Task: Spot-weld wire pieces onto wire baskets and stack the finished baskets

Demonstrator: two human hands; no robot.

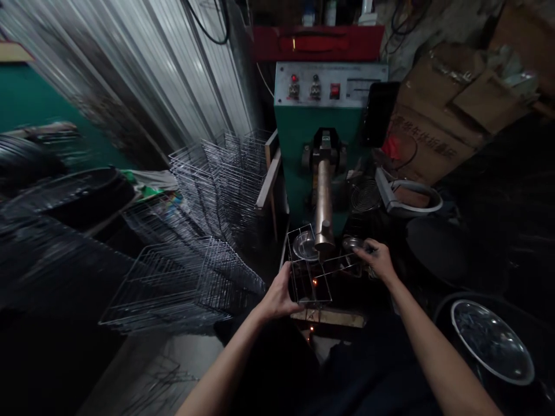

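The wire basket frame [310, 271] sits right in front of me at chest height, its long axis running crosswise from my left hand over toward my right, with the near end tipped slightly down. My left hand [280, 293] is closed around its near edge, fingers wrapped on the wires. My right hand [378, 260] is narrowly pinched on a small steel dish [353, 243] at the frame's far right corner. A round steel dish [304, 246] sits inside the frame's far left side.

The copper-coloured electrode arm [323, 199] of the green welding machine [318, 144] comes down toward the frame's far edge; I can't tell whether its tip touches the wire. A few orange sparks [313, 282] show beneath the frame, above a wooden board [327, 318].

Stacks of wire frames [221, 185] lean to my left, and a large steel bowl [492, 341] sits low on my right. Cardboard boxes [437, 127] pile up behind the machine, beside a corrugated metal sheet [130, 58], and a concrete floor [173, 364] shows at lower left.
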